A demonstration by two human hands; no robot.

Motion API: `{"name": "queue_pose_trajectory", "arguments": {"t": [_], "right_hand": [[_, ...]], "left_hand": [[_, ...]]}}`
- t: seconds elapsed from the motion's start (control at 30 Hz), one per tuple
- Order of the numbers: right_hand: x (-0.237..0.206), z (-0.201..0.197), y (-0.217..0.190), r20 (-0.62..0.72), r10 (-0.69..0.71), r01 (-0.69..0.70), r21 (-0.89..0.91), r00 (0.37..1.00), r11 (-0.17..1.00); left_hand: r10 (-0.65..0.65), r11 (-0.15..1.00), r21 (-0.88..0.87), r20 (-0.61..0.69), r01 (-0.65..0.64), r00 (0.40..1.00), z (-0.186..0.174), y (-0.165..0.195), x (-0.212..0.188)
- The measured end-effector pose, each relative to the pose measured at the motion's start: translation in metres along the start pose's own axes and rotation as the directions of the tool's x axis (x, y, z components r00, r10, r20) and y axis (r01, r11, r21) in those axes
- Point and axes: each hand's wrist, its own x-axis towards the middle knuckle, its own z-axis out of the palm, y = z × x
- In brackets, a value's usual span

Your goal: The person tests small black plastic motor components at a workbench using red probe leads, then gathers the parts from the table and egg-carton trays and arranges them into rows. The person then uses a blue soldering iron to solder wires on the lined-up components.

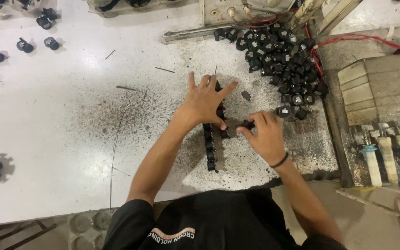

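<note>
Left hand (205, 99) is pressing flat, fingers spread, on a row of small black parts (209, 148) lined up on the stained white desk (61, 139). Right hand (264, 134) is pinching one black part (247, 124) at its fingertips, just beside the row. A heap of like parts (281, 65) is lying near. Risk: a nudge from the pinching hand may be knocking the row crooked.

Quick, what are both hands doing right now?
Left hand: open, fingers spread flat on the row of black parts.
Right hand: pinching one small black part.
</note>
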Motion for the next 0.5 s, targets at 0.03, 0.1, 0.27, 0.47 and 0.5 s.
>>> {"name": "queue_pose_trajectory", "arguments": {"t": [0.03,0.1,0.27,0.47,0.5], "right_hand": [[-0.007,-0.001,-0.004,-0.043,-0.049,0.049,0.002,0.998,0.999],[-0.02,-0.007,-0.01,-0.133,-0.132,0.134,0.01,0.982,0.991],[-0.049,-0.025,-0.019,0.004,-0.058,0.056,0.211,0.998,0.976],[-0.057,-0.004,-0.053,-0.208,-0.272,0.32,0.254,0.94,0.913],[-0.056,-0.001,-0.056,-0.249,-0.298,0.353,0.214,0.921,0.911]], "left_hand": [[0.015,1.0,-0.025,-0.11,-0.018,0.994,-0.002,-0.001,-0.007],[0.062,0.998,-0.011,-0.268,-0.068,0.961,0.002,0.001,-0.024],[0.203,0.978,0.032,-0.364,-0.206,0.909,0.049,0.031,-0.066],[0.141,0.966,-0.097,-0.581,-0.24,0.801,0.085,0.033,-0.071],[0.128,0.959,-0.136,-0.578,-0.25,0.806,0.086,0.031,-0.071]]}}
